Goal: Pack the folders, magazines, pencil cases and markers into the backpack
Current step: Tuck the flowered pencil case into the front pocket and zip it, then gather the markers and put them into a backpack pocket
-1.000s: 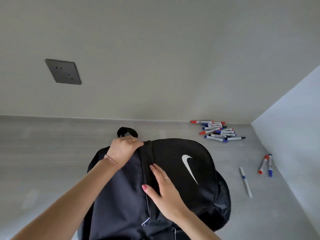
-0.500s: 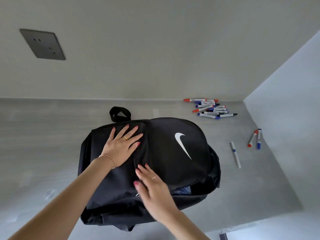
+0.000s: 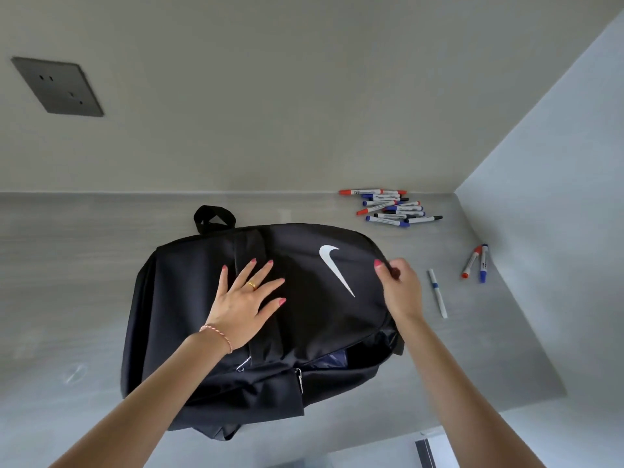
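Note:
A black backpack [image 3: 189,319] with a white swoosh lies flat on the grey counter [image 3: 67,265]. My left hand [image 3: 244,298] rests flat on its front, fingers spread. My right hand [image 3: 400,288] pinches the bag's right edge. The main compartment gapes at the near right, and something dark blue [image 3: 337,359] shows inside. A pile of several markers [image 3: 390,207] lies at the back right by the wall. Two more markers [image 3: 476,263], red-capped and blue-capped, lie by the right wall, and a single white marker [image 3: 438,293] lies just right of my right hand.
The counter sits in a corner, with a wall behind and a pale wall [image 3: 557,197] on the right. A dark socket plate [image 3: 57,86] is mounted on the back wall at upper left. The counter's front edge [image 3: 456,423] runs near the bottom right.
The backpack has gone from held upright to lying flat. My left hand let go of its top and now presses flat. My right hand moved from the front zipper to the right edge.

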